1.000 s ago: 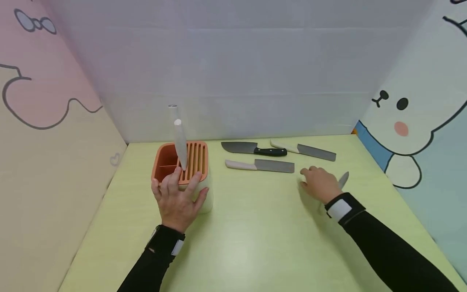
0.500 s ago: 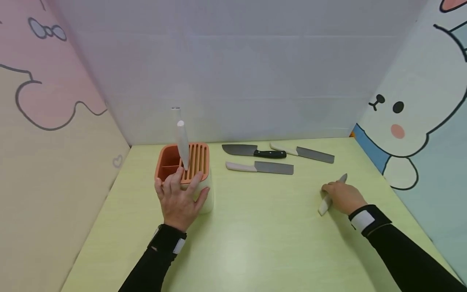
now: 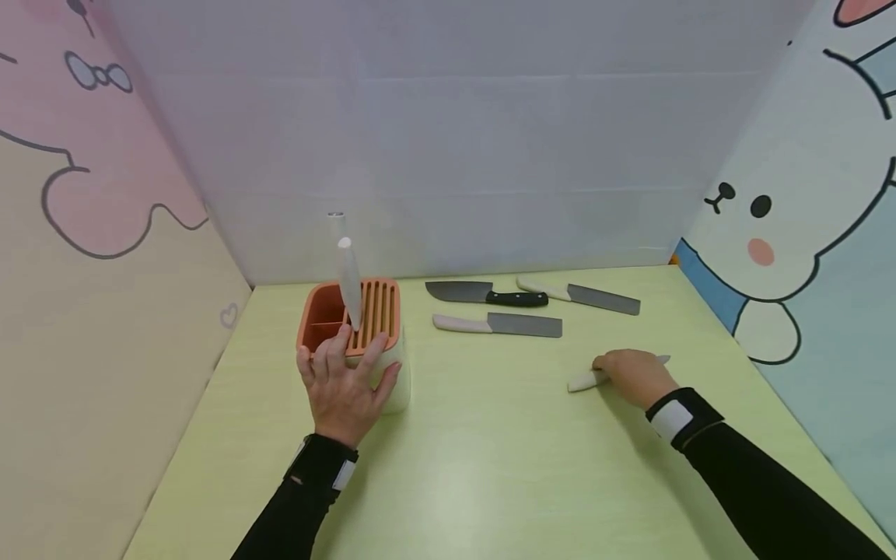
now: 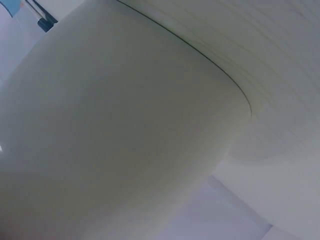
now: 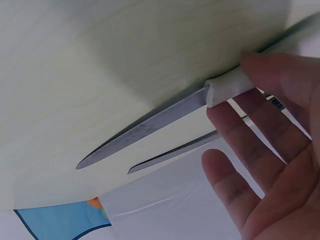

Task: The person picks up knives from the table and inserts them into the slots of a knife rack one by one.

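My left hand (image 3: 344, 393) rests at the front of a cream knife block (image 3: 397, 381) with an orange slotted top (image 3: 381, 311). Its fingertips touch the front rim, spread and fairly straight. In the left wrist view, the block's wall (image 4: 125, 110) fills most of the picture. A white-handled knife (image 3: 350, 284) stands in the top, slightly tilted, with another pale handle (image 3: 337, 225) behind it. On the right, my right hand (image 3: 635, 377) pinches the white handle of a small pointed knife (image 5: 145, 125) between thumb and fingers. The blade lies low over the table.
At the back of the table (image 3: 462, 467) lie a black-handled knife (image 3: 458, 292), a white-handled cleaver (image 3: 525, 324) and another white-handled cleaver (image 3: 603, 299). A pale wall (image 3: 448, 155) rises behind them. Printed panels (image 3: 791, 233) stand at both sides.
My right hand has gone from beside the cleaver to the small knife and taken its handle. The knife has turned, its handle now pointing left. My left hand has stayed on the block.
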A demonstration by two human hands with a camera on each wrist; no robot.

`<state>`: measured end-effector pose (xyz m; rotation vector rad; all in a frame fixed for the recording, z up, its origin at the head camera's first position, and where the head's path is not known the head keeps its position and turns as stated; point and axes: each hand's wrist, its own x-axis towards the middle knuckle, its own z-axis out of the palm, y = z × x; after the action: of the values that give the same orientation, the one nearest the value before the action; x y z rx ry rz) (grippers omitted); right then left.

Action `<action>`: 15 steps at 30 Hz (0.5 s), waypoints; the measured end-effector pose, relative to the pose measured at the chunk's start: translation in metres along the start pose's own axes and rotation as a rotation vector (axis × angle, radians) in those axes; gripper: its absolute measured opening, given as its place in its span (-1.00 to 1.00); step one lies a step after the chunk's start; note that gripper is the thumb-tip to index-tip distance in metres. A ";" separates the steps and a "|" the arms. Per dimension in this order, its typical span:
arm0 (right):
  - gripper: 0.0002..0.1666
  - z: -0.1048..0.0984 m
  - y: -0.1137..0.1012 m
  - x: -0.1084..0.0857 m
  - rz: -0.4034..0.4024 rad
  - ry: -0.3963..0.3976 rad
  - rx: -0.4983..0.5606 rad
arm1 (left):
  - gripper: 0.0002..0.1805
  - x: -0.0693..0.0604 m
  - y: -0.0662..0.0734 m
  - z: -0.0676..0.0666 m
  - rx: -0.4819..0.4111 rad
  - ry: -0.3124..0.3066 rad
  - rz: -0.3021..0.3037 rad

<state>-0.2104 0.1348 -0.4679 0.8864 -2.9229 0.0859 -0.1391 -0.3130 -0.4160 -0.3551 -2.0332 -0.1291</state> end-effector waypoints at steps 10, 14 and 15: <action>-0.78 0.001 -0.036 0.031 -0.086 0.020 -0.023 | -0.54 0.000 0.002 -0.003 0.006 -0.007 -0.005; -0.81 0.002 -0.052 0.043 -0.124 0.018 -0.036 | -0.54 -0.001 0.004 -0.004 0.003 0.000 -0.006; -0.81 0.002 -0.055 0.046 -0.130 0.018 -0.037 | -0.54 -0.001 0.004 -0.005 0.002 0.001 -0.006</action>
<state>-0.2180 0.0630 -0.4635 1.0606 -2.8316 0.0311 -0.1336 -0.3102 -0.4147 -0.3474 -2.0337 -0.1310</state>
